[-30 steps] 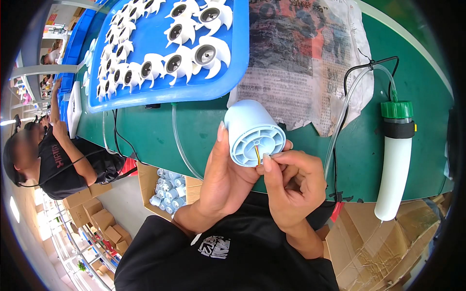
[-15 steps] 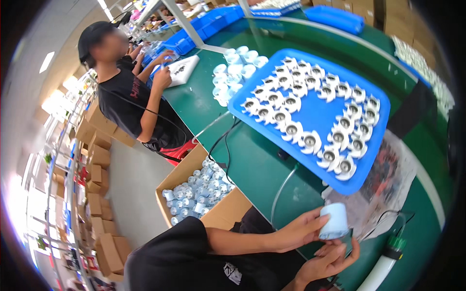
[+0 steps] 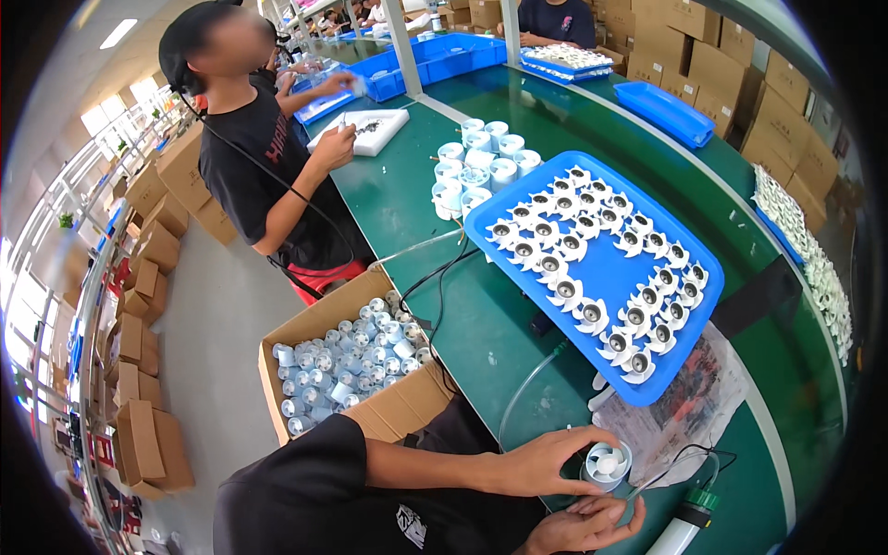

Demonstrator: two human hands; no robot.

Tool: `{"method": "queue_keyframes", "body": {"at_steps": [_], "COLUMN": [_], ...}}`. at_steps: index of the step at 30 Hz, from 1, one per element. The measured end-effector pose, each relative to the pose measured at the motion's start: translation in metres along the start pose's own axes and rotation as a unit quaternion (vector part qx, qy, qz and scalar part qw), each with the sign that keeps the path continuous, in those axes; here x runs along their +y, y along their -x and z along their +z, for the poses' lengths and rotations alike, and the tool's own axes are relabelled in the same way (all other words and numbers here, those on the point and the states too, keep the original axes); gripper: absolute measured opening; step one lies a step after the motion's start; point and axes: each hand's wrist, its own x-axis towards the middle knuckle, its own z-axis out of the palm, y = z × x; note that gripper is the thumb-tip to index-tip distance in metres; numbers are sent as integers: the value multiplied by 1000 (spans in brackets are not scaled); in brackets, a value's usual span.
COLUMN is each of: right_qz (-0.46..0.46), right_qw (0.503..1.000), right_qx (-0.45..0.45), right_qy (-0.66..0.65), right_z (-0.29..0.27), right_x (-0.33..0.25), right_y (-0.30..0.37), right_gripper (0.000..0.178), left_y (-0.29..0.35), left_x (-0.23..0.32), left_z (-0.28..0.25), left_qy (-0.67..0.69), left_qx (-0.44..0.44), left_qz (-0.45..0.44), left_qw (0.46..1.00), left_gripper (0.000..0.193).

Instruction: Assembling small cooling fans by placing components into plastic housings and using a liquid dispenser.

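My left hand [image 3: 546, 462] grips a light-blue cylindrical fan housing [image 3: 608, 464], thumb and fingers around its side. Its open end faces up and shows a white bladed fan wheel inside. Close below it, my right hand [image 3: 587, 525] has its fingers curled together near the housing's lower edge; what they hold, if anything, is hidden. A thin tube [image 3: 652, 481] runs up to the right hand's fingertips. Beyond both hands, a blue tray [image 3: 592, 361] carries several white fan wheels with dark round centres.
An open cardboard box [image 3: 407, 404] of blue housings stands at the left. More housings [image 3: 476, 159] cluster on the green table [image 3: 462, 314]. A white cylinder with green cap [image 3: 689, 518] lies right. Printed paper [image 3: 689, 407] lies under the tray. A co-worker [image 3: 268, 166] works far left.
The housing has tipped so its open end with the fan wheel now faces up. Both hands have drawn closer together and lower. The whole view has shifted, showing more of the far side.
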Motion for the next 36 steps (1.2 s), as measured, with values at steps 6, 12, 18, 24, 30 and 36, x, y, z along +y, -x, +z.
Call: {"method": "queue_keyframes", "body": {"at_steps": [6, 12, 18, 24, 30, 36], "right_qz": [-15, -34, 3, -23, -50, -84], "right_qw": [1000, 997, 963, 921, 821, 825], "right_qx": [-15, -74, -197, -246, -349, -301], "right_qy": [0, 2, 185, 301, 450, 472], "right_z": [5, -1, -19, -10, -11, -11], "right_x": [5, 11, -5, -39, -54, -62], "right_y": [-1, 0, -6, -20, -25, -24], "right_gripper": [35, 27, 19, 30, 36, 21], "left_y": [0, -6, -10, -9, -8, -6], "left_x": [-2, -6, -3, 0, -4, -7], "left_z": [-1, -9, -6, -4, -4, -2], "left_qy": [-53, -119, -153, -164, -175, -172], "left_qx": [1, 10, -6, -20, -17, -2], "left_qz": [-32, 44, 58, 64, 79, 84], "left_qw": [998, 992, 986, 984, 981, 981], "left_gripper": [75, 66, 68, 70, 71, 70]}}
